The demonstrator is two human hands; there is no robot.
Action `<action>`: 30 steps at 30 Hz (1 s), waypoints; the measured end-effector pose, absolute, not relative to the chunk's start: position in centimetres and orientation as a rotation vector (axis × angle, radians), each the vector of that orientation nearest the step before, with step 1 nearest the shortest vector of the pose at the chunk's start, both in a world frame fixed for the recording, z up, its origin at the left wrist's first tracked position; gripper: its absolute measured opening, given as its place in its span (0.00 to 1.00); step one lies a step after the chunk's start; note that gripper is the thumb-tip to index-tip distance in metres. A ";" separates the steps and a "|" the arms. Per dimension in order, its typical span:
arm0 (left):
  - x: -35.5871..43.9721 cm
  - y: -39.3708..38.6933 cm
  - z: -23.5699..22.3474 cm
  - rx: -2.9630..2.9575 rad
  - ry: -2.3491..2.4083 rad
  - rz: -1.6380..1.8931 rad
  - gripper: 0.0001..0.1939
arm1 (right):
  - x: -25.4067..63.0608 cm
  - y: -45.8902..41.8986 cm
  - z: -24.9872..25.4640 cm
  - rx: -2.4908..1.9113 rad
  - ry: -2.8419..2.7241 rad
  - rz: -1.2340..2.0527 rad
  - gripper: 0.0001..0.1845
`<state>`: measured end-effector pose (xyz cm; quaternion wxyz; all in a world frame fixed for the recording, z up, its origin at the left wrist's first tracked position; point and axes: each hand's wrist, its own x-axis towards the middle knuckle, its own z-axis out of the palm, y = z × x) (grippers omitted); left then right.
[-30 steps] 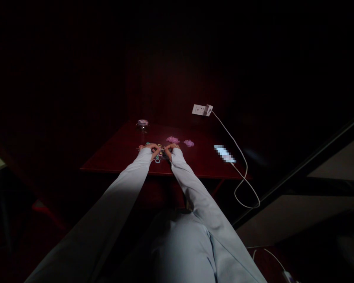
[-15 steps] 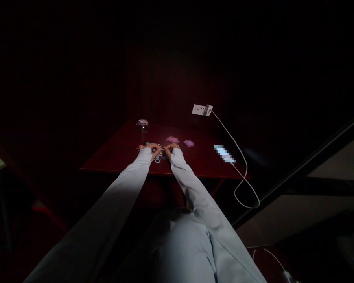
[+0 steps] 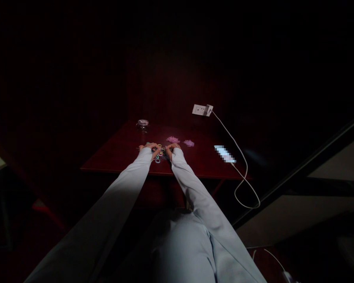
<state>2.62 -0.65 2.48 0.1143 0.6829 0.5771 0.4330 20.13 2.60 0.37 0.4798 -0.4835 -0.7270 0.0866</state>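
My left hand point(image 3: 152, 147) rests over the table with thumb and fingertips bent together in a pinch. Facing it, my right hand point(image 3: 172, 147) is closed in a similar pinch, a narrow gap between the two. Anything between the fingertips is too small and dark to name. Under and between my hands lie several small coloured loops that look like hair ties point(image 3: 157, 160), partly covered by the fingers. Just beyond my right hand sits a heap of thin pink pieces point(image 3: 173, 139). A smaller purple heap point(image 3: 189, 143) lies to its right.
On the dark red table point(image 3: 106, 163), a lidded clear jar point(image 3: 143, 125) stands at the back left. At the right lies a blurred-out bright phone-like device point(image 3: 225, 154). Its white cable point(image 3: 246, 157) hangs past the table edge and runs up to a wall socket point(image 3: 201, 110).
The right fingertips have drawn slightly away from the left ones, and a pale loop seen between them before no longer shows clearly. Everything else stays in place.
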 end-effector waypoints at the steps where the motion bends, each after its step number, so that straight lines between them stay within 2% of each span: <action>1: 2.6 -0.7 2.5 2.005 1.690 1.269 0.08 | 20.1 2.6 0.4 -1.179 -1.770 0.214 0.12; 30: 2.3 -1.6 3.5 2.041 1.666 1.284 0.08 | 19.8 2.6 1.0 -1.181 -1.661 0.203 0.11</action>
